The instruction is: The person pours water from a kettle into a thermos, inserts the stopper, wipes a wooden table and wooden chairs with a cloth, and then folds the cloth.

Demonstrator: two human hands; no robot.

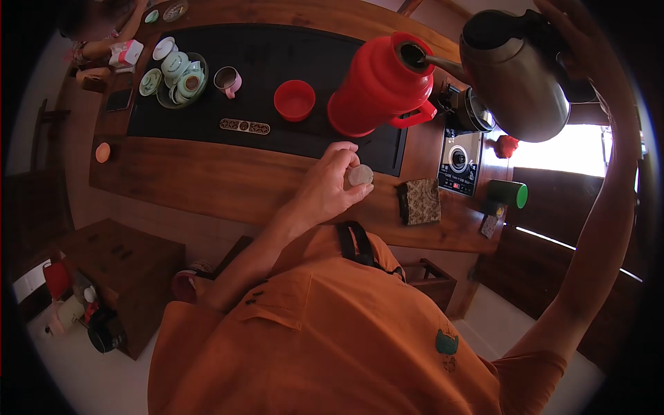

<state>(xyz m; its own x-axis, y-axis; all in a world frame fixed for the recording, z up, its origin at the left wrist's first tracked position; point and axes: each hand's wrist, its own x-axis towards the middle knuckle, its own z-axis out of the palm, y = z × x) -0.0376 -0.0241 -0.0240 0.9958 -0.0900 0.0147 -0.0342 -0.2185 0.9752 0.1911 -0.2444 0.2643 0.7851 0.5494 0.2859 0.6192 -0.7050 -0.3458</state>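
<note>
My left hand [332, 181] pinches a small round pale stopper [360, 175] above the table's front edge. Raised at the upper right, my right hand [570, 34] is wrapped round the handle of a metal kettle [512, 83]. The kettle is tilted, and its spout meets the open mouth of a red thermos [380, 86]. That thermos stands on the black tea tray [277, 52]. A red bowl [294, 100] sits to the left of the thermos.
Left on the tray are a pink cup [228, 81], stacked pale teaware [181, 76] and a patterned strip [244, 126]. A stove [460, 160], folded cloth [420, 201] and green canister [508, 194] lie right. Another person's arm [131, 26] shows at upper left.
</note>
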